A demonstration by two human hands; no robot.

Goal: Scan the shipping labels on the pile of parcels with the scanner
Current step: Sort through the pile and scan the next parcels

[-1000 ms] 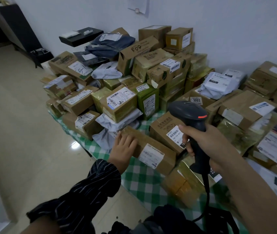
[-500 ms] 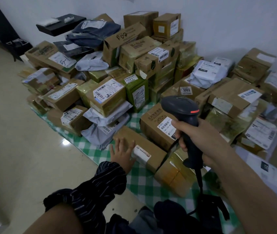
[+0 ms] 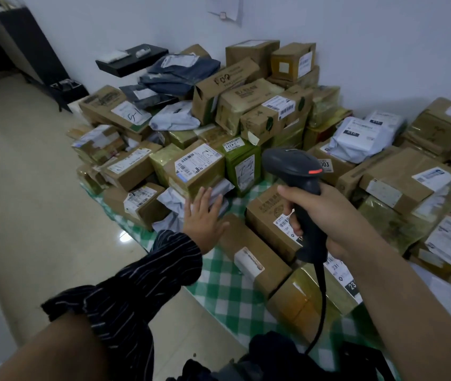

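A big pile of cardboard boxes and plastic mailers with white shipping labels covers a green checked cloth. My right hand grips the handle of a black handheld scanner, its head raised over the middle of the pile and its cable hanging down. My left hand, fingers spread and straight, hovers by a grey mailer, under a box with a large barcode label. A long flat box lies just right of that hand, its label on the side.
The pile reaches back to the white wall. A black tray sticks out from the wall at the back left. Bare tiled floor lies left of the cloth. Dark fabric sits at the bottom edge.
My left hand has come off the long flat box and moved up and left toward the grey mailer, fingers spread. The scanner stays gripped and raised; the view has shifted.
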